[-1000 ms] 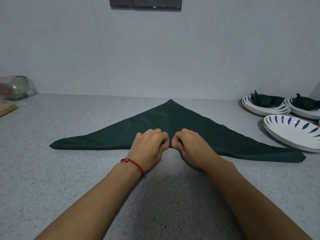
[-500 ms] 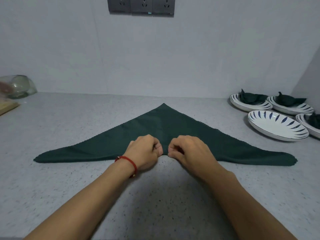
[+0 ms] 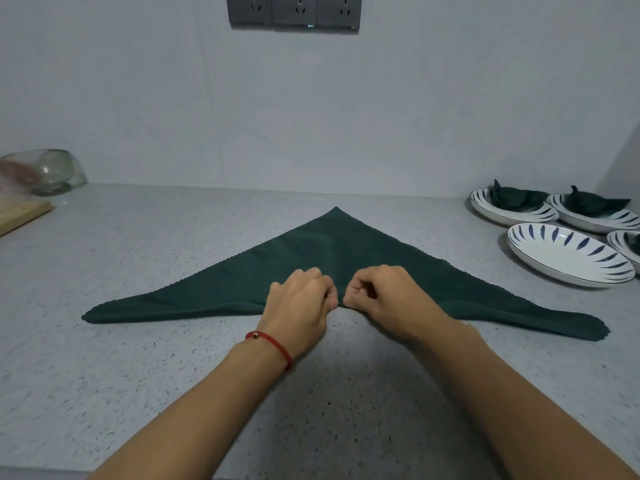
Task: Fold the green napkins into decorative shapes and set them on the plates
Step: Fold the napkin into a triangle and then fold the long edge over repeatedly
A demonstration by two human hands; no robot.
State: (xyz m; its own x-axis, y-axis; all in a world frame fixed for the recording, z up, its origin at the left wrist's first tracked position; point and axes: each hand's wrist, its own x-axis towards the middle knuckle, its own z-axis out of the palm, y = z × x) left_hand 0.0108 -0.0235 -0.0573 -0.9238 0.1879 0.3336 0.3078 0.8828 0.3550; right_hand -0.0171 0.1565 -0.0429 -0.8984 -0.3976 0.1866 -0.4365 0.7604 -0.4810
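A dark green napkin [image 3: 332,251] lies flat on the grey counter as a wide triangle, its apex pointing at the wall. My left hand [image 3: 301,303] and my right hand [image 3: 381,296] sit side by side at the middle of its near folded edge, each pinching the cloth with curled fingers. At the right stand several white plates with blue leaf marks. An empty plate [image 3: 568,254] is nearest. Two plates behind it hold folded green napkins [image 3: 516,197] [image 3: 595,204]. A fourth plate [image 3: 628,245] is cut off by the frame edge.
A glass bowl [image 3: 45,171] and a wooden board [image 3: 20,213] sit at the far left by the wall. Grey wall sockets [image 3: 294,10] hang above. The counter's front edge runs along the bottom left of the view.
My hands stay pinched at the middle of the napkin's near edge. The view has shifted, bringing a fourth plate into sight at the right.
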